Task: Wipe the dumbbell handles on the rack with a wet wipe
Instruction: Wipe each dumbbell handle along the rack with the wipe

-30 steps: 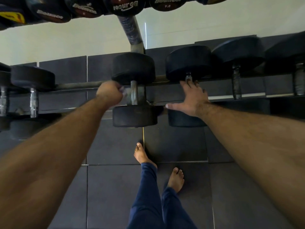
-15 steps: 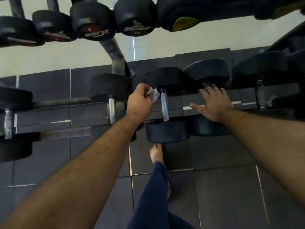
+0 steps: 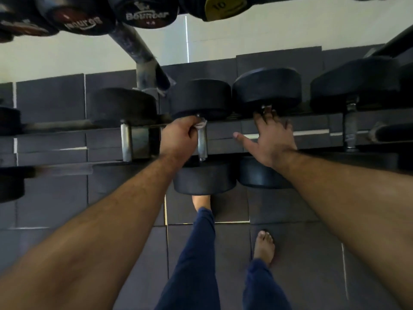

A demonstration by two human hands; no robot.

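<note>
Black dumbbells lie in a row on the low rack (image 3: 67,127). My left hand (image 3: 178,136) grips a white wet wipe (image 3: 201,125) and curls round the top of the steel handle (image 3: 202,145) of the middle dumbbell (image 3: 202,98). My right hand (image 3: 271,139) lies flat with spread fingers over the handle of the neighbouring dumbbell (image 3: 267,90) on the right, hiding most of that handle.
More dumbbells sit left (image 3: 123,106) and right (image 3: 355,83) on the same rack, and an upper tier (image 3: 147,12) hangs overhead on a slanted post (image 3: 136,45). My bare feet (image 3: 264,245) stand on dark floor tiles close under the rack.
My left hand moved off the previous dumbbell and now wraps the wipe round the middle handle. My right hand stays flat over the neighbouring handle. The camera has shifted right.
</note>
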